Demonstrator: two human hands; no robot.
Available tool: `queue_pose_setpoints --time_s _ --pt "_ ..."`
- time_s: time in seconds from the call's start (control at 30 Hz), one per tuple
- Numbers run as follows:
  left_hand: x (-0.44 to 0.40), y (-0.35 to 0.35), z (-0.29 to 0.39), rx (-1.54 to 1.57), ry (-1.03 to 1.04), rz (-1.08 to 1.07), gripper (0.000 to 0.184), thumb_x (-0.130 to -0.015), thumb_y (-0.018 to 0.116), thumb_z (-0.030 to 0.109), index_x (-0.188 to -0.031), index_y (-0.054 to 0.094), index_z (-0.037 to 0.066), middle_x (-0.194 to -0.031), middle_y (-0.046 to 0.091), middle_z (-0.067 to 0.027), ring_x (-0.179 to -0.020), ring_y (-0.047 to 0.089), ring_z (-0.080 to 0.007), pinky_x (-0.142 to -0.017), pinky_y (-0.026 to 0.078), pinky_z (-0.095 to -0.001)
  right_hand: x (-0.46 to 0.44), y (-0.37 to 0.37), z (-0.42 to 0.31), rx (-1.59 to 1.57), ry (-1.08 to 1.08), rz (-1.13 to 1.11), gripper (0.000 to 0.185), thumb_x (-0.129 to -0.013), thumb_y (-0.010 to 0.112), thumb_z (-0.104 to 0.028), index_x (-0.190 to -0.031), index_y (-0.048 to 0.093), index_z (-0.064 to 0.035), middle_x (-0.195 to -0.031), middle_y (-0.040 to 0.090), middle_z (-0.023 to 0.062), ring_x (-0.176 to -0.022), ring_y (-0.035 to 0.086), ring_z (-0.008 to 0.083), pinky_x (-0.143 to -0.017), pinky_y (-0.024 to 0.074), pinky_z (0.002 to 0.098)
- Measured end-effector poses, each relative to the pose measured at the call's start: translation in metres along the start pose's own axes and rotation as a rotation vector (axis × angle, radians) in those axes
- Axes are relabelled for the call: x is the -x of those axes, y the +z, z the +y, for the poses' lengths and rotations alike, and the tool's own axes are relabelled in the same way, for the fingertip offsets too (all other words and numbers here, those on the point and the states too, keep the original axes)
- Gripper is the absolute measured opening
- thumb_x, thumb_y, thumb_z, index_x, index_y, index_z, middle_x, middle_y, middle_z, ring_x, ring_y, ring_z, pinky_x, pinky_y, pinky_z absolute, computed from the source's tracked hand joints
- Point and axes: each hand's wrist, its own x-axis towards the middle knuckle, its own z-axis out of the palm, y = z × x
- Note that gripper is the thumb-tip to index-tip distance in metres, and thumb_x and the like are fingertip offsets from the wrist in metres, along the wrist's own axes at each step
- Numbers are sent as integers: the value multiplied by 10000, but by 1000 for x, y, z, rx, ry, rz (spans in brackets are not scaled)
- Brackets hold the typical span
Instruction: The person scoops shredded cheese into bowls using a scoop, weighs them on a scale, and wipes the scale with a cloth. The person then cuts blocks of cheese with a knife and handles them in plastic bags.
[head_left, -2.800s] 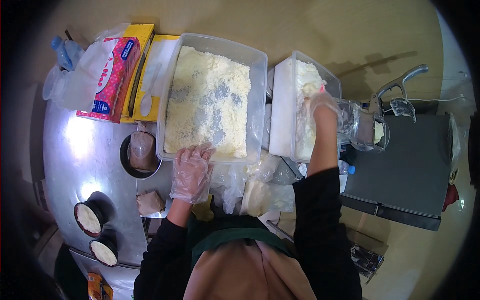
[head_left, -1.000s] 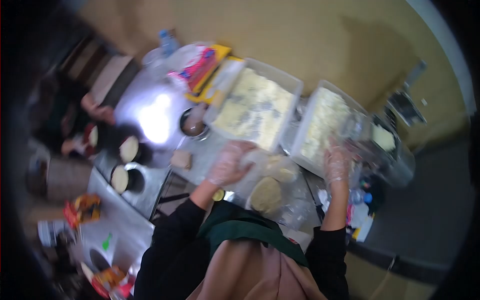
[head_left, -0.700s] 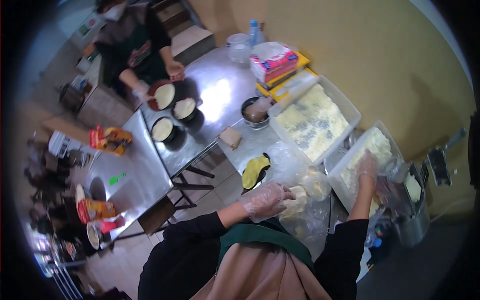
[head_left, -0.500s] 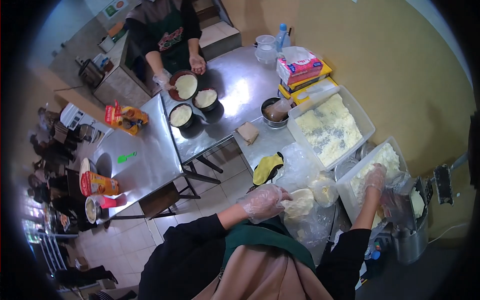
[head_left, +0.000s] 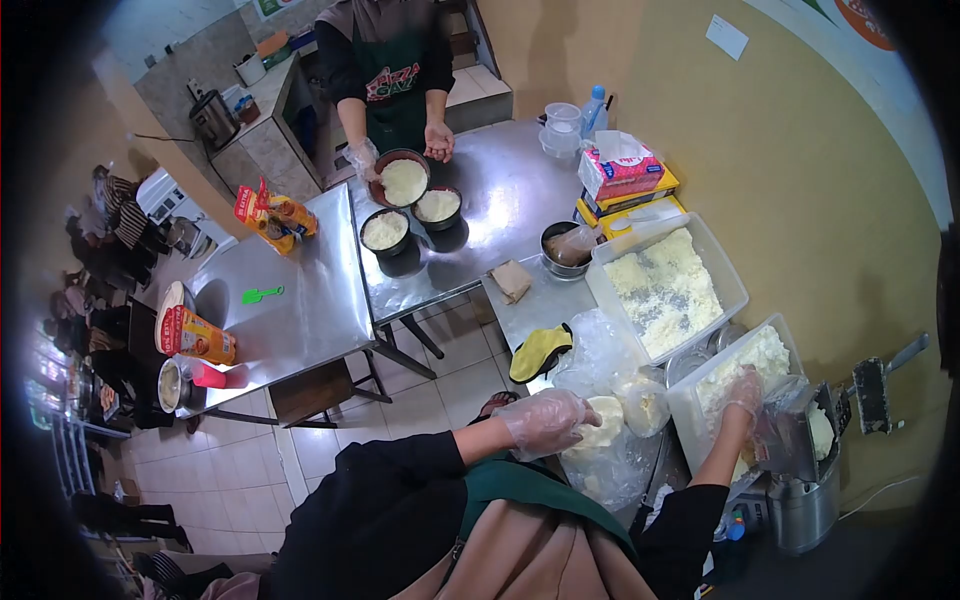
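Observation:
My left hand [head_left: 547,421], in a clear plastic glove, hovers at the left edge of a white, soft-looking lump [head_left: 598,430] lying on clear plastic film. Its fingers are loosely bent and apart, with nothing visible in them. Also gloved, my right hand [head_left: 740,393] reaches down into grated white cheese [head_left: 762,352] inside a plastic tub [head_left: 690,412]. The back of that hand faces me, and its fingertips are hidden. Right beside it stands a metal grating machine [head_left: 785,432]. Between both hands sits a wrapped pale ball [head_left: 642,403].
Behind is a larger tub [head_left: 735,290] of grated cheese. A yellow-and-black glove [head_left: 541,353], a brown packet [head_left: 511,281] and a metal bowl [head_left: 568,250] lie nearby. Across the steel table [head_left: 500,220], a co-worker's gloved hand [head_left: 362,165] touches one of several filled round pans [head_left: 385,231].
My view has turned, so the tables and tubs sit lower and mostly further right in the picture. My right hand stays in the cheese tub; my left remains beside the white lump.

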Motion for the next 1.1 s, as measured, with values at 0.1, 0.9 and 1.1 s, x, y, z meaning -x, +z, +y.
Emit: queue_pose_setpoints --time_s 0.1,0.9,1.1 --pt "1 0 0 12 -12 -5 334 -772 586 137 -1092 573 45 -1031 594 -161 -964 558 -338 -872 436 -405 1 9 10 95 -51 41 209 -906 453 -231 -1049 561 -123 -934 632 223 -881 610 404 -722 479 478" --pt "6 -7 -6 3 -78 -65 341 -779 578 112 -1110 570 31 -1078 583 -165 -1014 543 -330 -897 427 -396 57 48 14 -324 -161 477 396 -783 497 40 -1152 565 -86 -1007 578 220 -933 566 341 -827 436 401" --pt "9 -6 -3 -1 -102 -78 342 -786 585 141 -1111 571 36 -1077 586 -165 -1014 545 -326 -896 426 -398 39 66 31 -362 -176 473 393 -771 476 64 -1136 572 -43 -1050 576 221 -963 564 349 -846 439 382"
